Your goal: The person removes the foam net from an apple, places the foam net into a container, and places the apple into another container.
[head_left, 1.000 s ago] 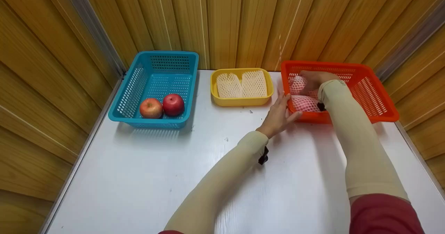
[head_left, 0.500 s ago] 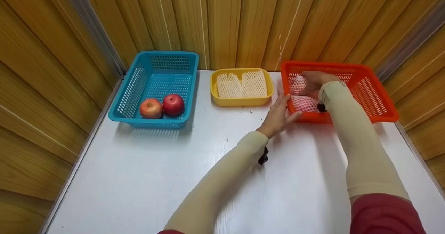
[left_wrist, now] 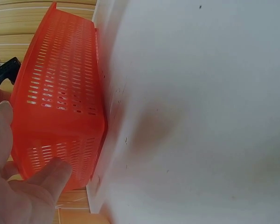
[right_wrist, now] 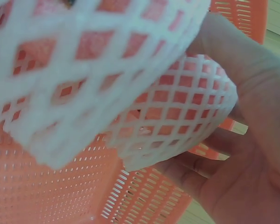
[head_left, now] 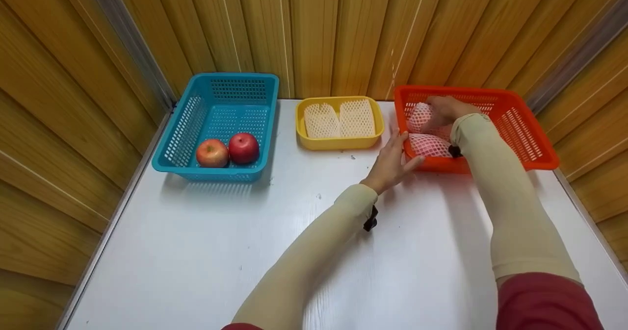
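Inside the orange-red basket (head_left: 537, 143), my right hand (head_left: 444, 112) holds an apple in a pink-and-white foam net (head_left: 420, 117) near the left wall. In the right wrist view the thumb and fingers curl round that netted apple (right_wrist: 177, 100). A second netted apple (head_left: 429, 145) lies in front of it and looms large and close in the same wrist view (right_wrist: 84, 60). My left hand (head_left: 387, 165) rests on the basket's front left corner from outside. Its fingers (left_wrist: 51, 177) lie straight against the perforated side wall, and the thumb touches the front rim.
A yellow tray (head_left: 338, 143) with two white foam nets (head_left: 357, 119) stands left of the basket, against the wooden wall. Farther left, a blue basket (head_left: 265, 139) holds two red apples (head_left: 244, 148). All stand on a white table (head_left: 196, 261).
The right hand has shifted slightly upward in the head view with the netted apple. The left hand stays at the basket's corner.
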`<control>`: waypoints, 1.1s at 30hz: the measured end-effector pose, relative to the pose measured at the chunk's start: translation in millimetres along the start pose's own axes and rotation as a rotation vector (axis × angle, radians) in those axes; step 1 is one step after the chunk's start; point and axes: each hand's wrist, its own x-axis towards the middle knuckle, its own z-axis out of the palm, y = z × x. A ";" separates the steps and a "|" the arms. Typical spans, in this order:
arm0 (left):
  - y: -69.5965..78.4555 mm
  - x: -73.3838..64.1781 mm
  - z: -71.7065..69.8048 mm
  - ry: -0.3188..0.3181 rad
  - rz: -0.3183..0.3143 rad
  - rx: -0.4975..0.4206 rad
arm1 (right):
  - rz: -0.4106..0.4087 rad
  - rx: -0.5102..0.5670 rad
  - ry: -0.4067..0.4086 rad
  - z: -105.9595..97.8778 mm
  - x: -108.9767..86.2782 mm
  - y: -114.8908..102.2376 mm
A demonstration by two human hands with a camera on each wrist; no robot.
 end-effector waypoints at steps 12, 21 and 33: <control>0.6 1.1 1.4 0.007 -0.010 0.009 | -0.015 0.043 0.010 -4.1 -3.2 -0.7; 1.7 1.3 0.5 0.005 -0.007 0.000 | -0.034 0.010 0.028 -7.6 -9.8 -0.6; 1.8 0.4 1.0 0.004 -0.005 0.025 | -0.094 -0.040 0.074 -10.2 -23.5 2.8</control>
